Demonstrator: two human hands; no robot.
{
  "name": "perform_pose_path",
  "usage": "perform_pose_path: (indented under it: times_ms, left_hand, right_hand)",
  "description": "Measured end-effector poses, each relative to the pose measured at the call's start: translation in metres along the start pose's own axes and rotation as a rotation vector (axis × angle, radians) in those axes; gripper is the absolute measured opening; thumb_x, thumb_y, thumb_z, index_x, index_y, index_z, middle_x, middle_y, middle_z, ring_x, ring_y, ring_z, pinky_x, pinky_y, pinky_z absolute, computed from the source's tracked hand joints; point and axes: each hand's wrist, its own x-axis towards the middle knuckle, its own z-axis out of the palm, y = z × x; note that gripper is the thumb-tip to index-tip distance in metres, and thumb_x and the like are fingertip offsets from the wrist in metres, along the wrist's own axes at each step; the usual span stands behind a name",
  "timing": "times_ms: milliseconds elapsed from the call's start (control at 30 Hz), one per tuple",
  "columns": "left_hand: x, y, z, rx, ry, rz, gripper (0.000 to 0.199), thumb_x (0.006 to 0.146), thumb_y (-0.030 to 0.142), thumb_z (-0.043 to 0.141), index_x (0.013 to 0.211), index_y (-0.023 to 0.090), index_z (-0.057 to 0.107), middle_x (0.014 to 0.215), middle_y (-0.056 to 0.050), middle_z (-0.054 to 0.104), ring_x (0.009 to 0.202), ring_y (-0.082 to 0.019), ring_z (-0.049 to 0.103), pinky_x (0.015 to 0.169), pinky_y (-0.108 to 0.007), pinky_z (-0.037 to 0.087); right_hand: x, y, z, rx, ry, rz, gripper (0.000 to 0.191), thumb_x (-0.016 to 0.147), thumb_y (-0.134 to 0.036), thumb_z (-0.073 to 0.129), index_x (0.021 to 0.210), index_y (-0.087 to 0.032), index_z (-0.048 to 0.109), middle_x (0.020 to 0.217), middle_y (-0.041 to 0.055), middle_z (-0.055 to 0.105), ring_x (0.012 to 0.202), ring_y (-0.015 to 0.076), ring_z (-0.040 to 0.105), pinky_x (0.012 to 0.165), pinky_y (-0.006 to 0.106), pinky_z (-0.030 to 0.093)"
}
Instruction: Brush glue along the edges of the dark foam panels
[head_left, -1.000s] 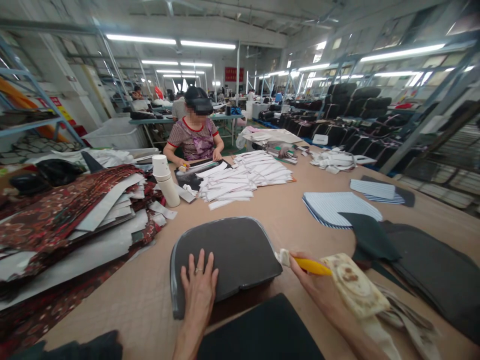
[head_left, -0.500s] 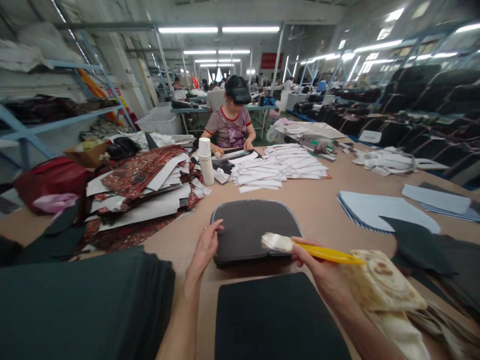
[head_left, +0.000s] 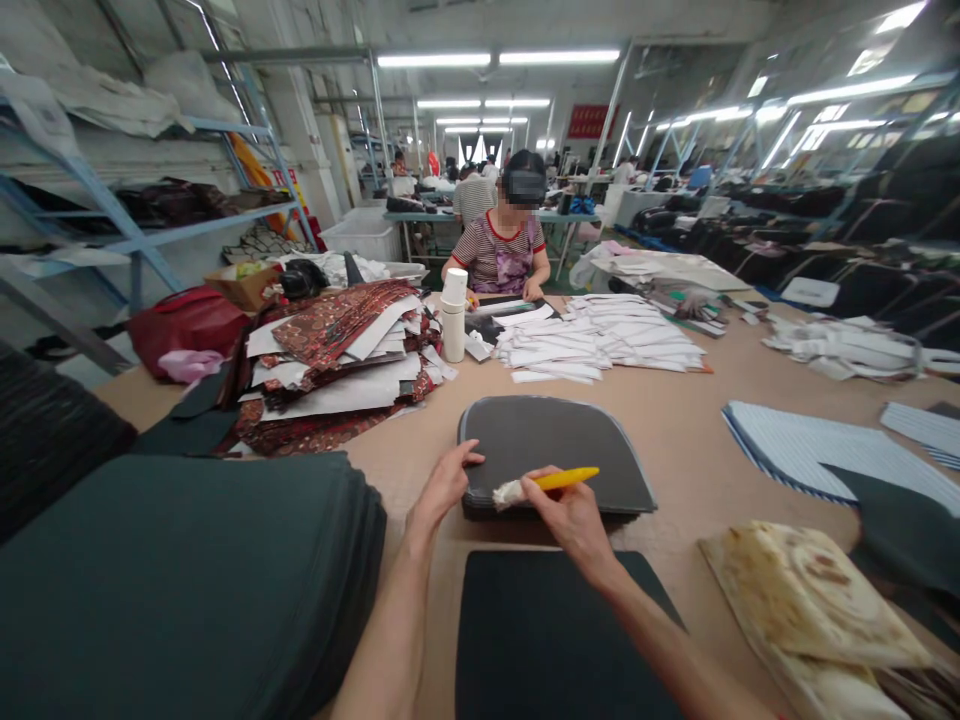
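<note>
A stack of dark grey rounded panels (head_left: 559,440) with a pale line along its edge lies in front of me. My left hand (head_left: 442,488) rests at its left edge, fingers stretched out onto the top panel. My right hand (head_left: 566,515) is closed around a brush with a yellow handle (head_left: 574,477). The brush's white-coated bristles meet the near left edge of the top panel. Closer to me lies a dark green panel (head_left: 547,640), partly under my right forearm. A tall stack of dark green panels (head_left: 187,570) stands to the left of my arms.
At right sits a stained, cream-crusted block or container (head_left: 821,590). Striped fabric pieces (head_left: 795,440) lie behind it. Patterned red cloth pieces (head_left: 337,330) are heaped at left, near white paper cups (head_left: 453,330). Across the table, a person (head_left: 499,250) works beside white strips (head_left: 600,335).
The brush has moved left and nearer, from the panel's right side to its near left edge. The view has turned left. My left hand stays at the left edge.
</note>
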Motion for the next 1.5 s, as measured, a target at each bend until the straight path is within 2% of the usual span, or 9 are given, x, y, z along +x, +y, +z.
perform_pose_path:
  times_ms: [200,267,400,500,600,767,900,1200,1500]
  left_hand:
    - [0.001,0.008,0.002,0.071,-0.005,-0.016,0.054,0.068,0.002,0.030,0.120,0.010,0.045,0.101,-0.009,0.067,0.097,-0.015,0.059,0.096,-0.036,0.041]
    - [0.002,0.009,0.003,0.100,-0.007,-0.023,0.054,0.068,0.001,0.029,0.118,0.010,0.047,0.100,-0.010,0.067,0.097,-0.015,0.059,0.095,-0.036,0.041]
    - [0.004,0.011,0.001,0.161,-0.021,-0.037,0.054,0.066,0.000,0.029,0.115,0.010,0.049,0.100,-0.009,0.068,0.098,-0.015,0.059,0.092,-0.035,0.044]
    - [0.005,0.018,-0.002,0.219,-0.039,-0.039,0.056,0.064,-0.002,0.029,0.115,0.010,0.049,0.100,-0.009,0.067,0.097,-0.015,0.059,0.089,-0.034,0.045]
    - [0.006,0.039,0.002,0.312,-0.061,-0.023,0.052,0.068,0.000,0.030,0.116,0.010,0.048,0.100,-0.011,0.066,0.095,-0.017,0.058,0.089,-0.037,0.044]
    - [0.007,0.090,0.046,0.471,-0.184,0.130,0.045,0.073,0.019,0.053,0.118,0.017,0.048,0.108,-0.010,0.057,0.102,-0.023,0.051,0.092,-0.040,0.039]
    - [0.013,0.102,0.075,0.553,-0.307,0.204,0.045,0.070,0.023,0.062,0.113,0.022,0.051,0.103,-0.007,0.056,0.096,-0.022,0.050,0.088,-0.037,0.039]
    - [0.032,0.094,0.064,0.573,-0.474,0.262,0.046,0.069,0.025,0.065,0.113,0.021,0.051,0.095,-0.004,0.057,0.089,-0.018,0.051,0.081,-0.030,0.041]
    - [0.033,0.108,0.061,0.616,-0.545,0.316,0.037,0.074,0.022,0.057,0.110,0.020,0.052,0.100,-0.006,0.058,0.092,-0.019,0.052,0.083,-0.031,0.040]
  right_hand:
    - [0.008,0.000,0.004,0.116,-0.070,-0.009,0.023,0.074,-0.039,0.057,0.073,-0.017,0.061,0.067,0.0018,0.061,0.063,0.0172,0.057,0.063,0.028,0.044]
    - [0.009,0.011,-0.013,0.078,-0.034,-0.007,0.023,0.072,-0.039,0.058,0.070,-0.016,0.060,0.066,0.0018,0.060,0.063,0.0172,0.057,0.064,0.028,0.044]
    - [0.002,0.046,-0.102,-0.089,0.124,0.049,0.029,0.070,-0.044,0.057,0.071,-0.015,0.061,0.064,0.0023,0.060,0.062,0.0181,0.056,0.060,0.028,0.043]
    - [-0.006,0.067,-0.180,-0.295,0.231,0.219,0.037,0.068,-0.052,0.054,0.061,-0.016,0.060,0.044,-0.0006,0.051,0.046,0.0174,0.050,0.048,0.028,0.038]
    - [-0.013,0.067,-0.224,-0.423,0.414,0.240,0.036,0.065,-0.051,0.056,0.051,-0.018,0.057,0.041,0.0006,0.051,0.045,0.0187,0.051,0.048,0.029,0.038]
    - [-0.022,0.040,-0.220,-0.282,0.571,0.181,0.031,0.066,-0.046,0.058,0.066,-0.016,0.065,0.049,0.0023,0.058,0.052,0.0196,0.057,0.053,0.028,0.044]
    - [-0.027,0.030,-0.210,-0.119,0.585,0.172,0.037,0.065,-0.045,0.062,0.081,-0.012,0.067,0.056,0.0050,0.062,0.055,0.0207,0.060,0.055,0.029,0.047]
    - [-0.038,0.053,-0.229,0.114,0.553,0.149,0.041,0.066,-0.045,0.065,0.090,-0.012,0.067,0.066,0.0057,0.064,0.058,0.0162,0.056,0.052,0.026,0.045]
    - [-0.045,0.043,-0.240,0.146,0.565,0.114,0.040,0.066,-0.043,0.067,0.091,-0.011,0.067,0.067,0.0066,0.064,0.057,0.0162,0.056,0.050,0.025,0.045]
